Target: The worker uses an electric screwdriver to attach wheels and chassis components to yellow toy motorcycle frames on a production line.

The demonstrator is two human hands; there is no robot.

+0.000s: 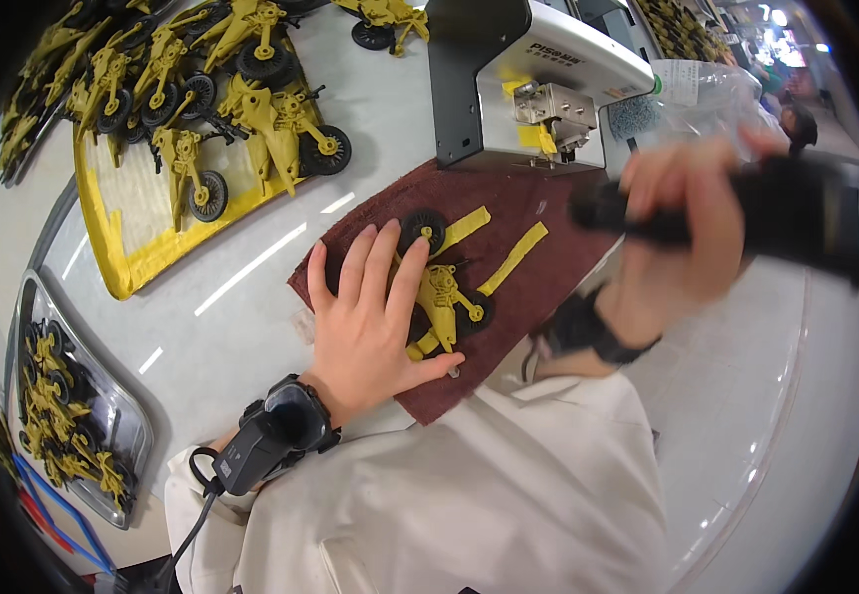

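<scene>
Dark red cloth (538,282) lay on a pale table (202,337) — on it, the left hand (365,322), fingers spread, steadied a yellow toy motorbike (440,299). The right hand (692,213) gripped a blurred black tool (796,218). Bracing seemed the step; the next move called for stillness.

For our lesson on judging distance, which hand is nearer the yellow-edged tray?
Left. The left hand, partly over the maroon cloth, is lower right of the tray; the right hand, around a blurred black object, is much farther right.
</scene>
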